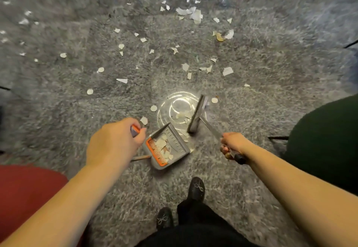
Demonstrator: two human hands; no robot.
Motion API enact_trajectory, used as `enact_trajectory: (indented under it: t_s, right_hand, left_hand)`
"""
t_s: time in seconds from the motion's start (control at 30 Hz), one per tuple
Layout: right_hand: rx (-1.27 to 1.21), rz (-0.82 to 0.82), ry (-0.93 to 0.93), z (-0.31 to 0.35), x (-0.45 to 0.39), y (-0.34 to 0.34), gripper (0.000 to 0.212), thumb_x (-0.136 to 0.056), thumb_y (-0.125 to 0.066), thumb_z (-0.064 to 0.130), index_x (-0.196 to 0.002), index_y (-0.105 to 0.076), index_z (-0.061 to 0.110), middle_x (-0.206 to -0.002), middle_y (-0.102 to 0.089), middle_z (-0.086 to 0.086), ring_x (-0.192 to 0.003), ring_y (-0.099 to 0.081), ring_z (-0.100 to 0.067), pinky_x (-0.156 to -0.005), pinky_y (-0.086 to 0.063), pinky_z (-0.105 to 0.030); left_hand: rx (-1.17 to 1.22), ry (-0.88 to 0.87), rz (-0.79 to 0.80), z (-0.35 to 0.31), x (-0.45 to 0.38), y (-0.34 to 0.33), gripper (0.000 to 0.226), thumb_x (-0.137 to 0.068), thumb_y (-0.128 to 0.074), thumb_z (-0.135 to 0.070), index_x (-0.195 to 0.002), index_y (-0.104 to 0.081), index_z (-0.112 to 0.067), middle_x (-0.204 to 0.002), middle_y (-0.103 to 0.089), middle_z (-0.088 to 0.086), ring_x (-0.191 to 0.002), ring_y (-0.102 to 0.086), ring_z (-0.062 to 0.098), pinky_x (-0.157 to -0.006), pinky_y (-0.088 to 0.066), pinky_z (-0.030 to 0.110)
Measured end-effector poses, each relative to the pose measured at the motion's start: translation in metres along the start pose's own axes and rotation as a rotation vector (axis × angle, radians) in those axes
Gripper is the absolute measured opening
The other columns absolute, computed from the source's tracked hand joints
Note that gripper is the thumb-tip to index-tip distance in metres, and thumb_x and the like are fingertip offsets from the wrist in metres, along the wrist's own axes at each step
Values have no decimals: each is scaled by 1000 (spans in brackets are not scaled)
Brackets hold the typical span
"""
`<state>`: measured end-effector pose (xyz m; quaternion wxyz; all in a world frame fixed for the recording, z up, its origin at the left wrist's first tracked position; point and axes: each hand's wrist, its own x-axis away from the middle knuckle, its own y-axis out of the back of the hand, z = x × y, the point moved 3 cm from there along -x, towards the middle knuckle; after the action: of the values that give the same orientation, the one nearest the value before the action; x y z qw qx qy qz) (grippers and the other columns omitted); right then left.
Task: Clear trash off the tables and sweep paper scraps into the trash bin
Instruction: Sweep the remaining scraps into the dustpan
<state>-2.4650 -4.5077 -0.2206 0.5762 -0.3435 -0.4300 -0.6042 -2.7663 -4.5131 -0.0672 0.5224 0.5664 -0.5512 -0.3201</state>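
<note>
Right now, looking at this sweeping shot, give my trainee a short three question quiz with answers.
1. True or false: the dustpan already holds paper scraps.
2. Which hand grips the broom handle: A left, B right?
3. Fill in: most loose scraps lie on the ____.

Key: 1 true. 2 B, the right hand; the left hand holds the dustpan's handle. 3 floor.

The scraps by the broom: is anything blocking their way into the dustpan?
Nothing visible does. The scraps lie on bare floor between the broom and the dustpan, whose open mouth faces them. Some paper is already inside.
</note>
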Motion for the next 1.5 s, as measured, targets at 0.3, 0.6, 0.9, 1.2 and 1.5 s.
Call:
enact_trajectory:
  t_s: [0.3,0.6,0.9,1.2,1.5]
  right_hand:
    - [207,58,136,28,19,-6,24,-95,-34,-2,-106,-54,7,-57,-39,-9,-37,-36,-14,-41,-29,-19]
    - [194,74,54,-21,59,-30,35,-98,-34,1,-130,-46,8,-60,-39,-7,-35,-36,-10,-40,-27,-15]
    - [380,124,26,-67,72,-57,34,-98,-38,4,-131,-45,9,-59,-41,-7,-35,-37,-10,-39,-30,-16]
    - [684,174,22,-21,38,-47,40,-94,-43,0,-134,-47,8,-58,-46,-9,-35,-41,-13,-40,-35,-19]
    - [880,172,98,106,-27,-14,41,-95,-46,1,-134,-45,13,-60,-50,-11,-34,-43,-14,-35,-36,-19]
  left_hand:
    - [14,117,-65,9,0,16,17,-86,-64,-47,-88,-68,-31,-81,-71,1,-79,-63,30,-64,-46,32]
    - [5,107,-54,48,21,18,18,-87,-63,-50,-87,-67,-31,-83,-70,5,-81,-63,33,-61,-40,31]
    - [-19,129,-8,85,45,13,20,-88,-60,-51,-91,-66,-31,-83,-70,9,-78,-62,34,-62,-41,32]
    - [-1,218,8,88,32,13,22,-89,-62,-49,-95,-68,-29,-88,-71,9,-85,-64,35,-70,-46,36]
    - [48,366,-51,45,-25,13,21,-88,-62,-49,-88,-67,-28,-88,-71,11,-84,-63,36,-70,-48,37]
